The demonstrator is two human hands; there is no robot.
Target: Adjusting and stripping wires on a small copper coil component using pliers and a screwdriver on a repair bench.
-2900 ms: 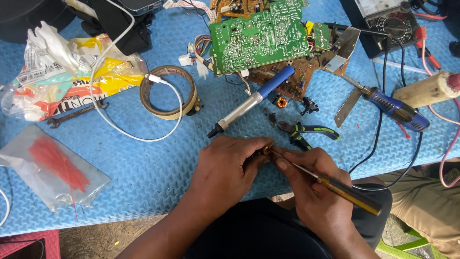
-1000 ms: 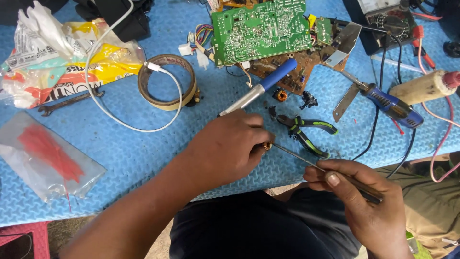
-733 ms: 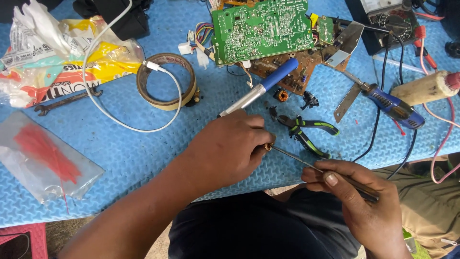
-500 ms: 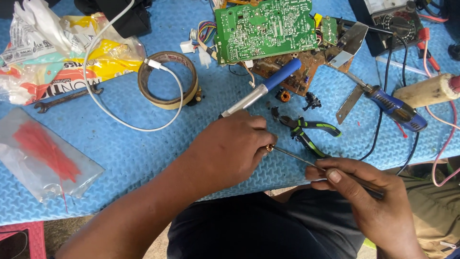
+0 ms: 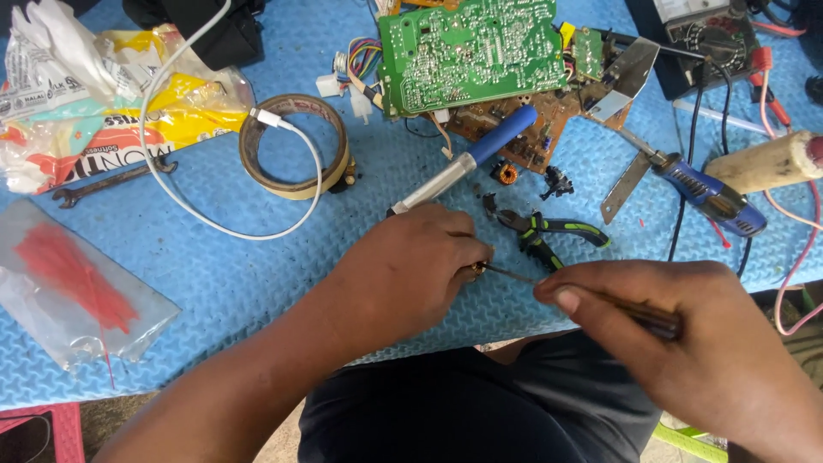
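My left hand (image 5: 403,274) is closed on a small component (image 5: 477,268) at the front of the blue foam mat (image 5: 257,266); only a brownish tip of it shows past my fingers. My right hand (image 5: 686,351) grips a thin screwdriver (image 5: 591,296) by its dark handle. Its metal tip reaches left and touches the small component. Just behind my left hand lies a blue-handled soldering iron (image 5: 467,163), pointing toward my knuckles.
A green circuit board (image 5: 471,51) sits at the back over a brown board. Green-handled pliers (image 5: 549,233), a second blue iron on its stand (image 5: 707,193), a tape roll (image 5: 296,146) with a white cable, a small wrench (image 5: 111,182), plastic bags (image 5: 77,86) and a meter (image 5: 707,34) surround it.
The view has shifted slightly. My right hand has drawn a little nearer the camera; the screwdriver tip stays at the piece in my left hand, which has hardly moved.
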